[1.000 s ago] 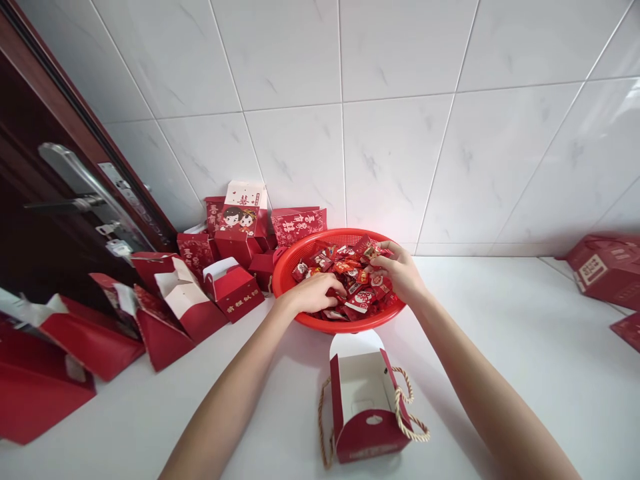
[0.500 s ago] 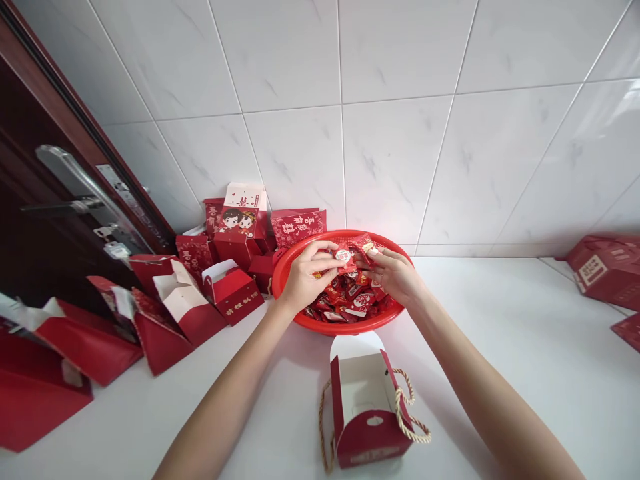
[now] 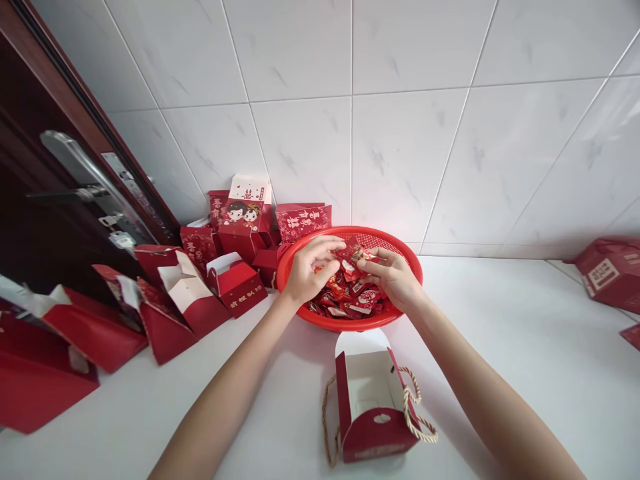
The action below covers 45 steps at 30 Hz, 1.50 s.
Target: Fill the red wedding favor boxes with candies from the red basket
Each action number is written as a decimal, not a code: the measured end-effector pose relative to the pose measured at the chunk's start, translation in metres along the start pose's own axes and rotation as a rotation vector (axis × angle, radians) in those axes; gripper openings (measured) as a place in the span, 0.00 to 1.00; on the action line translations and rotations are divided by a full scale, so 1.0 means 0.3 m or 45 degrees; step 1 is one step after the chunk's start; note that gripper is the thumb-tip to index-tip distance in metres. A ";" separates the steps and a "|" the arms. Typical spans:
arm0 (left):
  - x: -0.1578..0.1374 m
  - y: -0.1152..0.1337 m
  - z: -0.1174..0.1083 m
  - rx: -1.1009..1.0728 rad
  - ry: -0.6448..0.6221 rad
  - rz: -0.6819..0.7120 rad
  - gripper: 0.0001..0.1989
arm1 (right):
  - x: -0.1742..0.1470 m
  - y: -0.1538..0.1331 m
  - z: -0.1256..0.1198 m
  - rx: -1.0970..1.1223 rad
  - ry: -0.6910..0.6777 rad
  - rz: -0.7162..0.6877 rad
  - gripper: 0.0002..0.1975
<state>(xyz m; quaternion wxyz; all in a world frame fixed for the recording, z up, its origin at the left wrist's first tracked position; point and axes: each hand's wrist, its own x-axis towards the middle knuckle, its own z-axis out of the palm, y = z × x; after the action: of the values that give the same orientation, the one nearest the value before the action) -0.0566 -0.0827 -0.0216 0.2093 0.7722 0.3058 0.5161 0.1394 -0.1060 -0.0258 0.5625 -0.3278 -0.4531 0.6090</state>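
My left hand [image 3: 311, 268] hovers over the left side of a red plastic basket [image 3: 413, 255], its thumb and fingers apart. Its fingertips come close to a red wrapped candy [image 3: 354, 249]; whether they touch it I cannot tell. My right hand [image 3: 395, 275] pinches that candy between thumb and fingers above the pile. A second packet with a white mark seems to lie just under it, partly hidden. Many red candy packets [image 3: 363, 301] fill the basket. In front of it stands an open dark red gift box [image 3: 379, 433] with a white inside and twisted rope handles [image 3: 413, 403].
Several red and white paper boxes [image 3: 240, 293] stand in a row along the left, before a dark door with a metal handle [image 3: 95, 177]. A closed red box [image 3: 613, 270] sits at the far right. A white tiled wall [image 3: 400, 160] rises behind the white tabletop [image 3: 490, 293].
The packet that was in my left hand has left its fingers, which have opened. My right hand has moved slightly left and down with its candy. The view has shifted a little.
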 end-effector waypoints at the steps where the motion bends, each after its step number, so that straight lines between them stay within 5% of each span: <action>1: 0.003 0.000 0.000 -0.054 0.035 -0.083 0.15 | -0.001 0.003 0.000 -0.036 -0.024 -0.019 0.19; 5: 0.014 -0.010 0.002 -0.192 0.001 -0.322 0.19 | -0.003 0.006 0.000 -0.133 -0.040 -0.054 0.19; 14: 0.007 -0.016 0.012 -0.161 -0.118 -0.296 0.21 | -0.019 -0.015 0.021 -0.221 -0.162 0.009 0.18; 19: 0.014 -0.052 0.000 0.054 -0.095 -0.335 0.13 | -0.014 -0.008 0.015 -0.193 0.098 -0.031 0.18; 25: 0.016 -0.068 -0.010 0.631 -0.872 -0.631 0.10 | -0.013 -0.006 0.012 -0.172 0.198 -0.033 0.17; 27: 0.015 -0.056 -0.008 0.671 -0.994 -0.649 0.14 | -0.015 -0.007 0.015 -0.173 0.194 -0.032 0.18; 35: 0.017 -0.027 -0.005 0.763 -1.054 -0.646 0.41 | -0.014 -0.005 0.016 -0.193 0.185 -0.023 0.17; 40: 0.012 -0.033 -0.001 0.705 -1.127 -0.548 0.25 | -0.015 -0.003 0.017 -0.202 0.194 -0.030 0.17; 45: 0.009 -0.041 -0.002 0.570 -0.905 -0.460 0.18 | -0.015 -0.005 0.017 -0.181 0.223 -0.031 0.17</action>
<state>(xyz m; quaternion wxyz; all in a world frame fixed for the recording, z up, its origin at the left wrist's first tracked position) -0.0597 -0.0718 -0.0274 0.2160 0.8619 0.4486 0.0954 0.1359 -0.1114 -0.0230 0.5825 -0.4134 -0.4482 0.5375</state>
